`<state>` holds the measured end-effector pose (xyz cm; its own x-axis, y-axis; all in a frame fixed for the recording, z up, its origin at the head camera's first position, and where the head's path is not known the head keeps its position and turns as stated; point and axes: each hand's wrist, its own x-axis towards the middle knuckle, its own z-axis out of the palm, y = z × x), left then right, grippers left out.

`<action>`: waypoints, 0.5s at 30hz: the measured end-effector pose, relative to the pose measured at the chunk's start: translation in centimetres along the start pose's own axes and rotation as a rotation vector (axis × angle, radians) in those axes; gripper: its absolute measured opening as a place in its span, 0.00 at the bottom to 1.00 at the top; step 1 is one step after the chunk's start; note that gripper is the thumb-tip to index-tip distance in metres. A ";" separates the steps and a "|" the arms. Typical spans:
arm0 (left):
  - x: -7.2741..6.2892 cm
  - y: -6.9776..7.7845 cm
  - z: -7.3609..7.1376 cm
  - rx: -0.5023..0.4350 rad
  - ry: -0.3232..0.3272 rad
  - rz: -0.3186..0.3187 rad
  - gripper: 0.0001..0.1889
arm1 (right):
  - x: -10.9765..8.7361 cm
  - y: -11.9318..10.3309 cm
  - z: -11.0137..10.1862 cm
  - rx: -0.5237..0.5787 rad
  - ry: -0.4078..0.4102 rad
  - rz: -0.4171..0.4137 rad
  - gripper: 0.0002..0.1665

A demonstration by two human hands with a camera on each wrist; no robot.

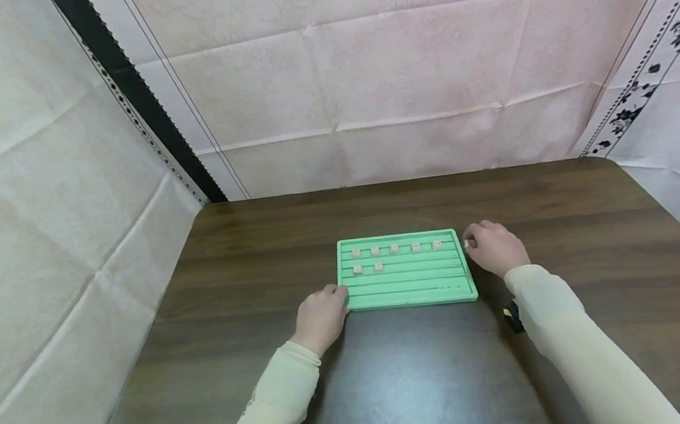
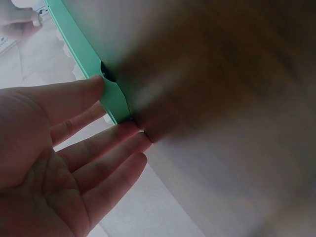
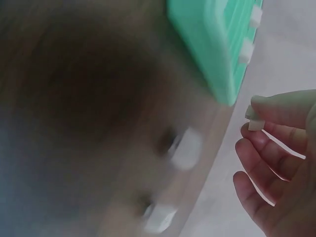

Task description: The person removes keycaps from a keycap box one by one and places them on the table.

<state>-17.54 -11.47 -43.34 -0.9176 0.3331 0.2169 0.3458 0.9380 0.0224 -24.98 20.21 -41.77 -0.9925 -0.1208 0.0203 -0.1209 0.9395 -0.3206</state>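
A light green grooved board (image 1: 411,281) lies on the table, with several small white blocks (image 1: 357,269) in its two back rows. My left hand (image 1: 322,317) is at its front left corner. There the thumb (image 2: 74,98) lies on the green side wall (image 2: 116,101), with the index finger on the other side of the corner and the other fingers stretched out. Beside the back right corner, my right hand (image 1: 495,247) pinches a small white block (image 3: 256,124) between thumb and index fingertip. The remaining right fingers are loosely bent.
Two more white blocks (image 3: 187,149) lie on the table near the right hand in the right wrist view; the head view does not show them. The brown wooden table (image 1: 256,249) ends at a pale cloth backdrop (image 1: 414,91). Another cloth (image 1: 66,236) hangs at left.
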 end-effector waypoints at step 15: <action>0.0 0.0 -0.2 0.000 -0.020 -0.009 0.09 | -0.6 3.8 -0.2 -0.065 -0.043 0.046 0.15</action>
<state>-17.46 -11.45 -43.19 -0.9246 0.3263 0.1967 0.3372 0.9411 0.0239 -24.85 23.87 -42.79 -0.9955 -0.0889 -0.0341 -0.0771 0.9630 -0.2583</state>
